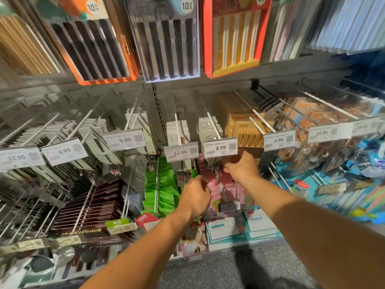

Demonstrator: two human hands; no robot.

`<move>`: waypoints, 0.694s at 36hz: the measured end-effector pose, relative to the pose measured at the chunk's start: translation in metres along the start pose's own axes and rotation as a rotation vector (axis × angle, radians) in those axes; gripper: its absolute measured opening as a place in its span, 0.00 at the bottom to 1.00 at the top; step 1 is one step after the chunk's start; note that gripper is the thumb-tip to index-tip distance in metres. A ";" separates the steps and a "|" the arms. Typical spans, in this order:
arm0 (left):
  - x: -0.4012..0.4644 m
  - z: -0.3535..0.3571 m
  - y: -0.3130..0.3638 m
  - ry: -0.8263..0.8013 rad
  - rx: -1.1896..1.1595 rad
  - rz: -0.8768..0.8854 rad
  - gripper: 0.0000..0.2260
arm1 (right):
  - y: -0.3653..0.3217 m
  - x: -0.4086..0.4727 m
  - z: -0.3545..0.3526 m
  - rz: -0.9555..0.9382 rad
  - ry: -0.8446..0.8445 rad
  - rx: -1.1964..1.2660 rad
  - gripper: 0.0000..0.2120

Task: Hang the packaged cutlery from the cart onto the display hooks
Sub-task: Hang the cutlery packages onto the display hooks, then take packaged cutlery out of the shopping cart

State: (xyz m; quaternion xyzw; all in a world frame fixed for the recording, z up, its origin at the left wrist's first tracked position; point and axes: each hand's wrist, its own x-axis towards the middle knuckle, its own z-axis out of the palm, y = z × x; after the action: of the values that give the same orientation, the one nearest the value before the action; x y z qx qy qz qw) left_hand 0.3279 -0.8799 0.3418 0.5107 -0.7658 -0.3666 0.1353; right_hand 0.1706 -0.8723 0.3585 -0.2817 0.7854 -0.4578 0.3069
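Two bare forearms reach forward and up into a wall of white wire display hooks [211, 122] hung with packaged goods. Seven white price tags show along the middle row, two reading 12.90, two 9.99, then 8.99, 4.99 and 16.90. Above them hang three large chopstick boxes: an orange one [91, 38], a pale grey one [168, 40] and a red one [233, 36].

The right hand [240, 165] is raised just beneath the white 8.99 price tag [220, 148], back of the hand toward the camera, fingers curled inward. What they hold is hidden behind the hand and the tag, so I cannot tell. The white-carded cutlery packs [209, 127] hang on the hook behind that tag, cards upright with their long axis running downward, stacked front to back along the hook.

The left hand [195, 196] sits lower and just left of the right, wrist bent, fingers curled loosely; whether they grip anything cannot be told. Pink packets [227, 190] hang between and below the two hands, green packets [164, 184] to their left.
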 end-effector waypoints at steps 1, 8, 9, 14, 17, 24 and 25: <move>-0.003 0.002 0.002 -0.015 0.002 0.009 0.10 | 0.008 -0.001 -0.003 0.021 -0.017 0.017 0.11; -0.023 0.029 0.026 -0.112 0.029 0.101 0.07 | 0.036 -0.035 -0.041 0.062 -0.083 0.044 0.06; -0.026 0.033 0.032 -0.120 0.036 0.120 0.07 | 0.042 -0.041 -0.050 0.063 -0.083 0.038 0.07; -0.052 0.059 0.073 -0.182 0.042 0.218 0.08 | 0.061 -0.070 -0.099 0.085 -0.068 0.089 0.11; -0.069 0.082 0.099 -0.190 0.026 0.278 0.09 | 0.076 -0.093 -0.140 0.078 -0.063 0.125 0.10; -0.134 0.156 0.166 -0.278 -0.063 0.382 0.11 | 0.125 -0.181 -0.250 0.109 0.060 0.184 0.12; -0.146 0.170 0.175 -0.305 -0.082 0.394 0.13 | 0.136 -0.196 -0.266 0.115 0.087 0.183 0.11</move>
State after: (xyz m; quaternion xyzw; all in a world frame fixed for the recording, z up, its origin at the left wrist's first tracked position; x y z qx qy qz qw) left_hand 0.1740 -0.6422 0.3709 0.2845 -0.8465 -0.4369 0.1077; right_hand 0.0796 -0.5279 0.3855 -0.1867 0.7678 -0.5211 0.3226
